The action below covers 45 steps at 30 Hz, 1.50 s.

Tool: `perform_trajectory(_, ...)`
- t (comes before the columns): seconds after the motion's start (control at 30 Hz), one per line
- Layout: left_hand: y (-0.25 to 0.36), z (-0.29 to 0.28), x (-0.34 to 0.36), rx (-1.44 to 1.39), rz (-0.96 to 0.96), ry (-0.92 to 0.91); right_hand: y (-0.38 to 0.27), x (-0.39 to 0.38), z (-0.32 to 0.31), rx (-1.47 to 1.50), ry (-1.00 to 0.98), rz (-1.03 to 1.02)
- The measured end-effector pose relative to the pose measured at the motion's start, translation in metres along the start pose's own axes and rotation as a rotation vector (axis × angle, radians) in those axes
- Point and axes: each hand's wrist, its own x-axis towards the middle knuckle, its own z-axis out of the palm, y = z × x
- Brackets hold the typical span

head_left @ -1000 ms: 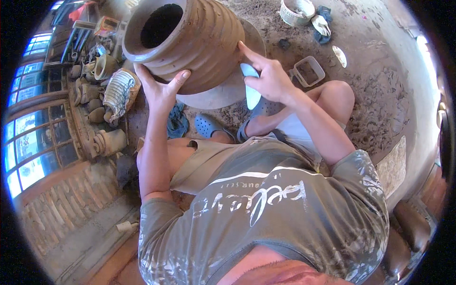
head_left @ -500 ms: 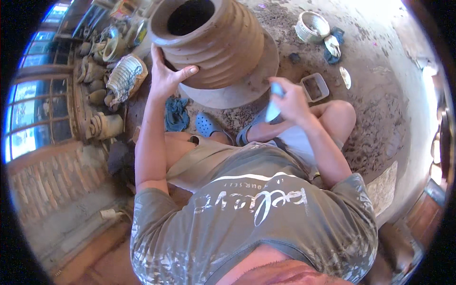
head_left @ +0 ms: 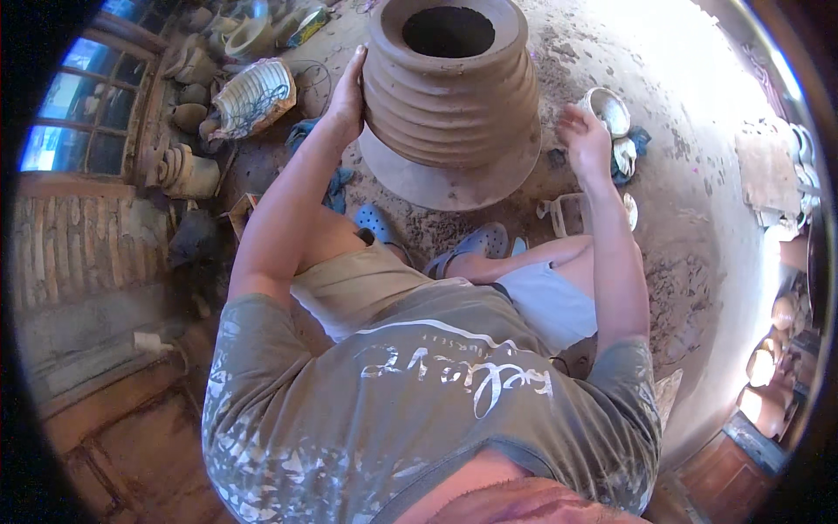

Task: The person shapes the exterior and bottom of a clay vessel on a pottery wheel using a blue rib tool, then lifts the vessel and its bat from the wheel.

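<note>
A large ridged brown clay pot [head_left: 449, 109] with a wide dark mouth stands upright on a round pale wheel disc [head_left: 454, 192] in front of me. My left hand [head_left: 347, 98] rests flat along the pot's left wall, fingers extended, its thumb side hidden from clear view. Off the pot's right side, apart from it, my right hand [head_left: 587, 144] is raised with loosely bent, spread fingers and nothing in it. Just past my right hand sits a small pale bucket [head_left: 607, 109]. A light-blue flat tool [head_left: 519, 246] lies on the floor beside my right clog.
Blue clogs [head_left: 476, 244] are on my feet below the disc. A clear plastic tub [head_left: 569, 214] and a dark blue cloth [head_left: 640, 140] lie to the right. Clay scraps litter the floor. At left are a ribbed pale vessel [head_left: 253, 98], several pots and a window [head_left: 83, 100].
The light-blue tool has left my right hand and lies on the floor. That hand has moved up and right toward the bucket. My left hand stays against the pot.
</note>
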Motion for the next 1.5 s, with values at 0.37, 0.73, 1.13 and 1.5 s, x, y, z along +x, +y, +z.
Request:
perform_trajectory(0.37,0.004,-0.007,0.022,-0.181,-0.227,-0.071,-0.096,0.045,0.069,0.991,-0.375,0.465)
perform_trajectory(0.73,0.061,0.012,-0.035,-0.265,0.04,-0.133,-0.054,0.053,0.044,1.513,-0.341,0.205)
perform_trajectory(1.13,0.225,0.066,-0.114,-0.329,0.985,-0.435,-0.261,0.077,-0.071,1.263,0.084,-0.591)
perform_trajectory(1.5,0.052,0.018,-0.034,-0.462,0.12,-0.189,-0.092,0.026,0.037,1.006,0.081,-0.352)
